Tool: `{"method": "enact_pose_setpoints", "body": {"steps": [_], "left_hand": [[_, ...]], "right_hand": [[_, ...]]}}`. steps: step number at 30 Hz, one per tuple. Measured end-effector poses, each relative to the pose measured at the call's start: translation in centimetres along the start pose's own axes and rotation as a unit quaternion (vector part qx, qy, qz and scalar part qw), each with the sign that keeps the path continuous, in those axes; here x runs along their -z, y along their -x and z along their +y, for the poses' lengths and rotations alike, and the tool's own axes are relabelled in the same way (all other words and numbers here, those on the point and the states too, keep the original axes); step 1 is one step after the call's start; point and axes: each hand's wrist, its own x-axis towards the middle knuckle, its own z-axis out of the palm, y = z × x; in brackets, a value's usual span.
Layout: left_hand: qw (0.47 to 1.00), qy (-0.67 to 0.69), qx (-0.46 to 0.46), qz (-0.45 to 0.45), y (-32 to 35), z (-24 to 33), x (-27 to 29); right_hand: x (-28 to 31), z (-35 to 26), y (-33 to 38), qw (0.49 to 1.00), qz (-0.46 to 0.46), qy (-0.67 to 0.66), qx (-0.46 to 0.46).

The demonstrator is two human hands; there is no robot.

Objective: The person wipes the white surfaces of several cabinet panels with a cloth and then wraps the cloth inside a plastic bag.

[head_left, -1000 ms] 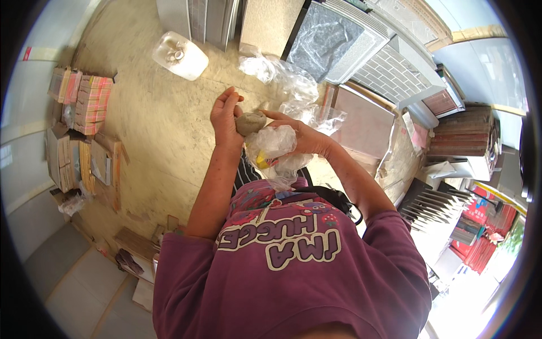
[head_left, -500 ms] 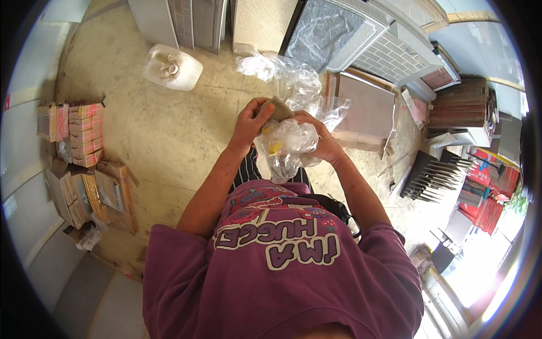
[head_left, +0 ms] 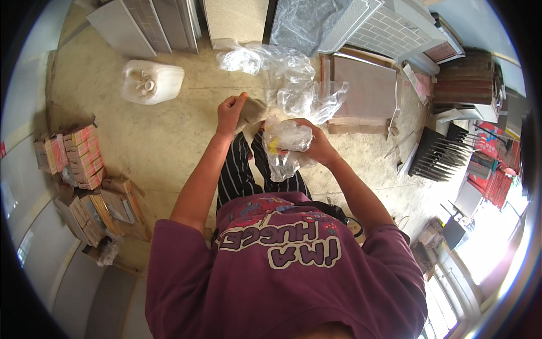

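My left hand (head_left: 230,114) is closed, pinching a limp grey-brown piece (head_left: 252,111) that looks like cloth or tape; its exact kind is unclear. The piece hangs from the fingertips, and its right end reaches close to the plastic. A crumpled clear plastic bag (head_left: 291,137) with a yellow patch is gripped by my right hand (head_left: 320,146), its lower part dangling over my striped trousers. Part of the right fingers is hidden behind the bag. Both hands are in front of my waist, apart from each other.
Loose clear plastic sheeting (head_left: 293,85) lies on the floor ahead. A white jerrycan (head_left: 151,83) stands at the far left. Panels and tiles (head_left: 389,31) lean along the far side. Boxes (head_left: 84,158) are stacked at left, a black rack (head_left: 437,155) stands at right.
My left hand has moved left, away from my right hand, drawing the grey-brown piece out so it hangs stretched. My right hand still holds the plastic bag in nearly the same place.
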Motion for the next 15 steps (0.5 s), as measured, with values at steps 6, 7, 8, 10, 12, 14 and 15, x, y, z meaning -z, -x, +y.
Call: {"method": "enact_pose_setpoints", "body": {"steps": [6, 7, 8, 10, 12, 14, 15], "left_hand": [[0.973, -0.214, -0.063, 0.063, -7.4, -6.1, 1.9], [0.968, -0.229, -0.073, 0.068, -9.0, -7.4, 2.4], [0.964, -0.243, -0.082, 0.072, -10.2, -7.9, 2.6], [0.949, -0.304, -0.056, 0.068, -12.9, -9.0, 3.5], [0.926, -0.362, -0.058, 0.087, -15.7, -10.8, 4.1], [0.904, -0.423, -0.024, 0.066, -17.9, -10.7, 4.0], [0.892, -0.447, -0.029, 0.061, -19.6, -11.7, 4.4]], "right_hand": [[2.9, 3.1, -0.8, 0.993, 0.075, -0.058, -0.074], [3.1, 3.7, -1.1, 0.994, 0.093, -0.047, -0.046], [3.4, 4.4, -1.6, 0.991, 0.111, -0.046, -0.055], [3.8, 5.8, -2.6, 0.986, 0.144, -0.044, -0.074], [4.0, 7.0, -3.4, 0.980, 0.177, -0.022, -0.088], [4.2, 8.6, -4.5, 0.973, 0.201, -0.022, -0.112], [4.4, 9.3, -5.1, 0.969, 0.210, -0.032, -0.129]]}}
